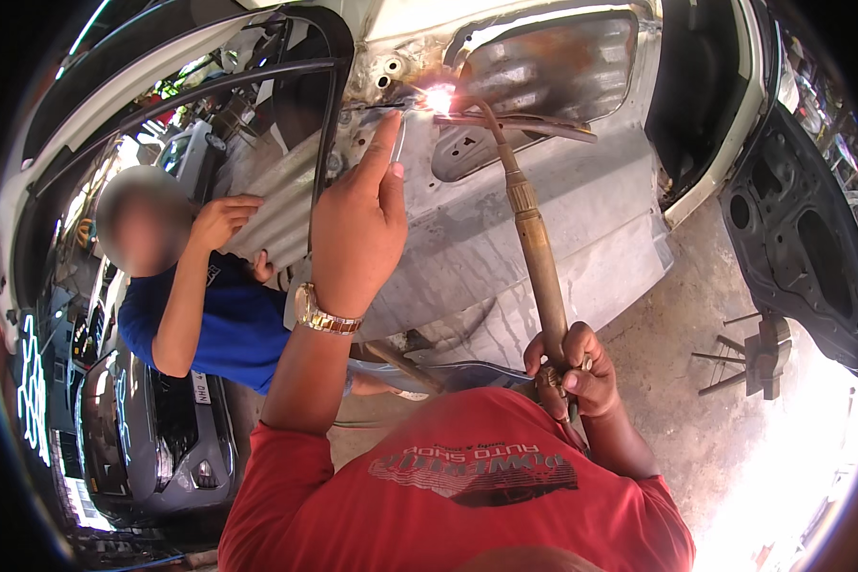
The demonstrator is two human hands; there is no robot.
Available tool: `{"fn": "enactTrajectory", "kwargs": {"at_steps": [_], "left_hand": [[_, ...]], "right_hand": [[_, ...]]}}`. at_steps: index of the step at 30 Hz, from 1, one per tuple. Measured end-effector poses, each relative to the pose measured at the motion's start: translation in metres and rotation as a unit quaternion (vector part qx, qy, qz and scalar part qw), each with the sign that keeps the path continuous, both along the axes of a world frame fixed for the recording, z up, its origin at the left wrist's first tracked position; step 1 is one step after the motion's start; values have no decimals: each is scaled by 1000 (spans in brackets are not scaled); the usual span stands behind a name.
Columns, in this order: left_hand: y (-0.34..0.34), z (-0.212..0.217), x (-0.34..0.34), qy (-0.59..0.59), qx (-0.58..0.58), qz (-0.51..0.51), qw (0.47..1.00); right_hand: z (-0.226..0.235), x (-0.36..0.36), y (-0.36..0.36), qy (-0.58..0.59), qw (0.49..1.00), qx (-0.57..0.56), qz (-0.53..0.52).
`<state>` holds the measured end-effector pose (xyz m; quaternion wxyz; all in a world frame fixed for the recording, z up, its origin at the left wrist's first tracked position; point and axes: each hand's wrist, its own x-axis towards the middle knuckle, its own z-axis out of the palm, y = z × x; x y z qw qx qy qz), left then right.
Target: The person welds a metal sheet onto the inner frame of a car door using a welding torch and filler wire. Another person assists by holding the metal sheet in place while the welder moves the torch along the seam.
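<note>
My right hand (579, 369) is wrapped around the lower end of a brass-coloured gas torch (538, 257), beside its valve knobs. The curved tip of the torch reaches a bright glowing spot (439, 99) on a bare metal vehicle panel (543, 205). My left hand (360, 224) is raised at the panel, its index finger stretched up close to the left of the glow. The thumb is up and the other fingers look curled, mostly hidden. A thin pale line beside the thumb could be a rod; I cannot tell for sure.
A person in a blue shirt (210, 319) stands close on the left, one hand (224, 221) raised near the open door frame (332, 124). A dark car (157, 439) is behind. On the right are a dark door panel (801, 224) and a metal stand with prongs (766, 357).
</note>
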<state>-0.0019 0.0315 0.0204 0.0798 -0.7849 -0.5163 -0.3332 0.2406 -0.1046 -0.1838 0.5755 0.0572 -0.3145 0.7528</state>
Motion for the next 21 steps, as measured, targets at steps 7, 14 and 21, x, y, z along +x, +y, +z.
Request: {"fn": "enactTrajectory", "kwargs": {"at_steps": [7,14,21], "left_hand": [[-3,-3,-3,-2,9,-9,1000],[-3,-2,-3,2,4,-9,1000],[-1,-2,-4,3,16,-20,1000]], "right_hand": [[-1,-2,-5,0,1000,4,-5],[-3,-2,-5,1,1000,4,-7],[-2,-2,-4,3,1000,2,-4]]}}
